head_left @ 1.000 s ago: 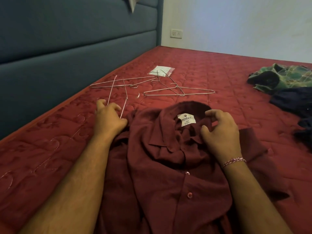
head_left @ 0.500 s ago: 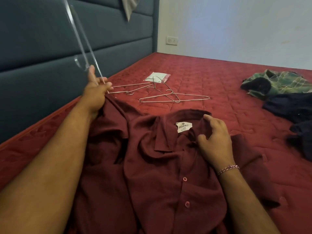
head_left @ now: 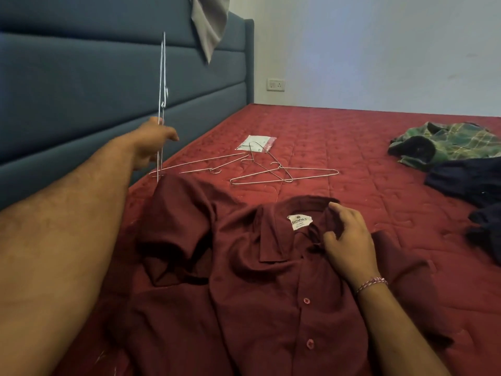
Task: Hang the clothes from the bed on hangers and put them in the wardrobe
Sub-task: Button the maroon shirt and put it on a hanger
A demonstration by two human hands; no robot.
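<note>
Head view: left hand [head_left: 151, 142] pinches a wire hanger [head_left: 162, 104] upright at far left, right hand [head_left: 348, 240] grips the near maroon shirt [head_left: 271, 280] by its collar, so the hanger's lower end risks snagging the sleeve.

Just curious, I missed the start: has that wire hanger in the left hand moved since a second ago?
Yes. The wire hanger went up off the bed and now stands upright against the blue headboard, gripped by the left hand.
</note>
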